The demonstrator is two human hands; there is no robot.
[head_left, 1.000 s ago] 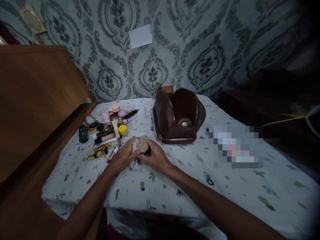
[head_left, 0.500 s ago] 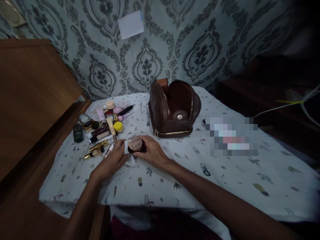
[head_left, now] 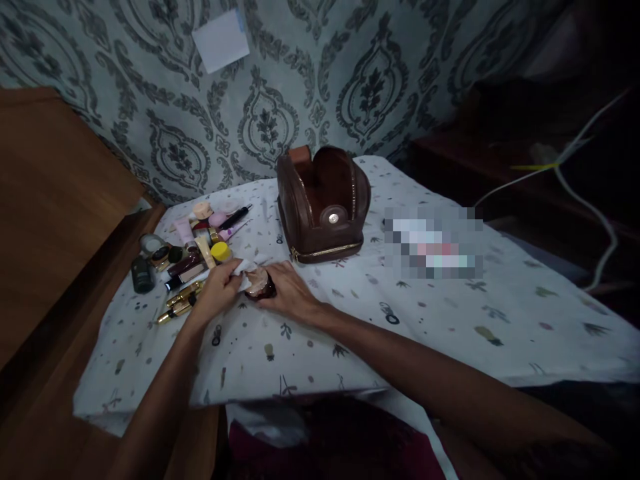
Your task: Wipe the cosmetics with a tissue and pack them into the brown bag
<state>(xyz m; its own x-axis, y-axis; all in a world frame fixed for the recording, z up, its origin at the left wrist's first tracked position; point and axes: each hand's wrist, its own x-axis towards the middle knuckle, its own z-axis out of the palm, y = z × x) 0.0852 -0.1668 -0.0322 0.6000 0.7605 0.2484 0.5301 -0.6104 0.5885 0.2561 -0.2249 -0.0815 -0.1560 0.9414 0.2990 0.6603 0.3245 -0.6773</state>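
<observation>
A round dark jar with a light brown top [head_left: 258, 283] is gripped by my right hand [head_left: 287, 290], whose fingers wrap its right side. My left hand [head_left: 220, 288] pinches a white cloth or tissue [head_left: 244, 272] against the jar's left edge. Beyond my hands stands a brown bag [head_left: 325, 207], unzipped and gaping at the top. To the left of my left hand lie several cosmetics, among them a yellow-lidded jar [head_left: 221, 251], a dark green bottle [head_left: 143, 274], gold tubes [head_left: 175, 310] and a pink tube [head_left: 184, 231].
The patterned white cloth [head_left: 320, 360] covers the table. A blurred-out item [head_left: 433, 243] lies on its right part. Wooden furniture [head_left: 60, 220] borders the left side, a patterned wall rises behind, and a white cable [head_left: 607, 227] hangs at the right.
The view has swung to the right, so most things appear further left. My left hand has moved with the white cloth to the jar's upper left edge, and the jar's top is tilted differently.
</observation>
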